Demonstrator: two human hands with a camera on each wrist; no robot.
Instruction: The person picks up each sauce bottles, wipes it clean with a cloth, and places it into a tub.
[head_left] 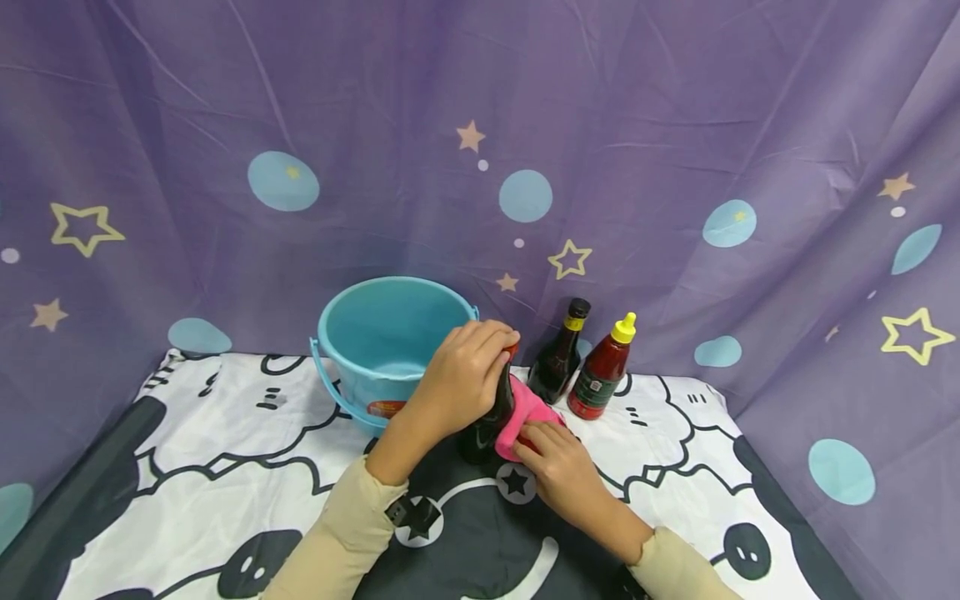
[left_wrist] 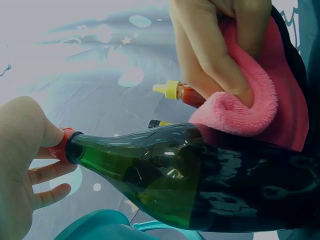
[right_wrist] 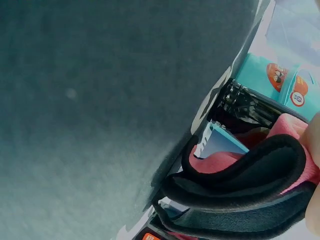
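Observation:
My left hand [head_left: 463,375] holds a dark green glass bottle [head_left: 486,429] by its red cap, with thumb and fingers around the top in the left wrist view. The bottle's base is down on the printed cloth cover. A pink towel [head_left: 525,410] with a dark edging is bunched in my right hand [head_left: 561,471], whose fingers pinch it against the bottle's side. In the left wrist view the towel [left_wrist: 250,112] touches the bottle's body [left_wrist: 150,170]. The right wrist view shows the towel's dark backing [right_wrist: 245,172] and the bottle's lower end [right_wrist: 252,107].
Left of the bottle stands a light blue bucket [head_left: 375,367] with its handle hanging down. Behind the towel are a dark sauce bottle [head_left: 555,362] with a black cap and a red sauce bottle [head_left: 600,379] with a yellow tip. A purple curtain [head_left: 420,125] hangs behind.

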